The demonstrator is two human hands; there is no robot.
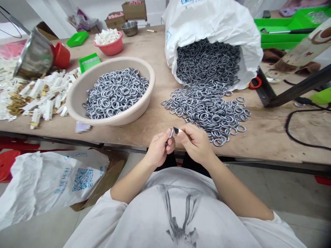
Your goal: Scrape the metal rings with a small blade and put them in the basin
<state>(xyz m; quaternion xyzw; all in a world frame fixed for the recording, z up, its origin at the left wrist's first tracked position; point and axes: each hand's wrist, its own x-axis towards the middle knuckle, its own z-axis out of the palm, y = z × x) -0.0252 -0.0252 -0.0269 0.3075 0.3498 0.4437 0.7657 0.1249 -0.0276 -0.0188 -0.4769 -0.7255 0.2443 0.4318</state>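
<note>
Near the table's front edge, my left hand (159, 148) pinches one grey ring (171, 133) between thumb and finger. Close beside it, my right hand (193, 142) is closed on a small dark-tipped piece (176, 130) with a white part; its exact kind cannot be made out. The dark tip points at the ring, with a slight gap visible between them. Beyond my right hand lies a loose pile of grey rings (207, 108), spilling from a large white sack (212, 20). To the left stands a beige basin (144, 106) heaped with similar rings (116, 93).
White and brass-coloured parts (43, 93) cover the table's left end, with a tilted metal bowl (36, 55) among them. A red bowl (111, 50) of white pieces stands behind the basin. On the right are a black metal bar (294, 86), a cable (287, 125) and green trays (276, 26).
</note>
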